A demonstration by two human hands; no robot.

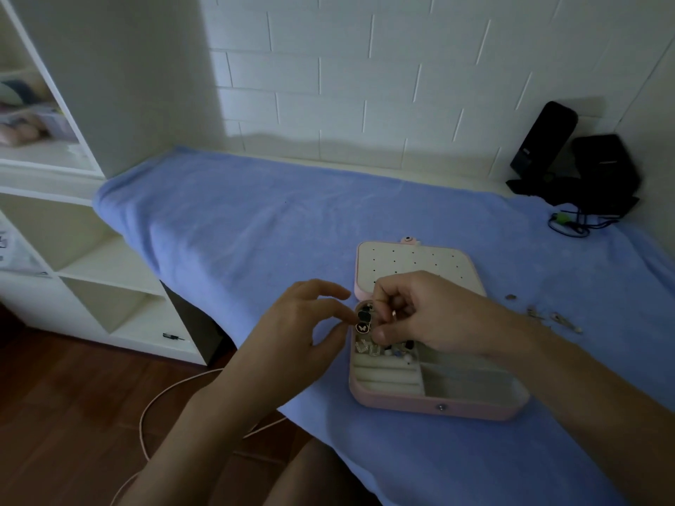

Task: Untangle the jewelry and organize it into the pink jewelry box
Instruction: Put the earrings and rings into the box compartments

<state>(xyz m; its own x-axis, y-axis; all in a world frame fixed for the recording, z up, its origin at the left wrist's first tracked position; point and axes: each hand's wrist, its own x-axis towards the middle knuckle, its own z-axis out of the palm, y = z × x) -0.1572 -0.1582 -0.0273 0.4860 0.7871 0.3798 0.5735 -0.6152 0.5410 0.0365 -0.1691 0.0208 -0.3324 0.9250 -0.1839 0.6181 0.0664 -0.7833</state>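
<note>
Head view: from where I stand, both hands meet over the open pink jewelry box (438,409), which lies on a blue towel (255,220).
Jewelry location: the dark charms (361,322) sit at the tray's 10 o'clock corner. A clump of clear and beaded pieces (380,348) lies just below them in the same compartment.
Left hand (303,323): forefinger and thumb close on the dark charms in a pinch, the other fingers loosely spread above.
Right hand (431,315): fingers curled tight, pinching a small shiny piece (394,315). What it is, I cannot tell.
Handling: I'd judge it all very light, thin and snag-prone. Any chain would be limp and easily kinked, so tugging risks tightening a knot.
Where to hold: take a charm by its stiff rim, not by any strand, and tease it loose with fingertips.
Count, box: one, with its holed lid (420,264) lying flat at 12 o'clock.
Count, charms: two dark round ones.
Count, loose bits (533,313): at least three on the towel, at 3 o'clock from the lid.
Count, compartments: several ring rolls (387,378), bare, and one long bare tray section (471,385).
</note>
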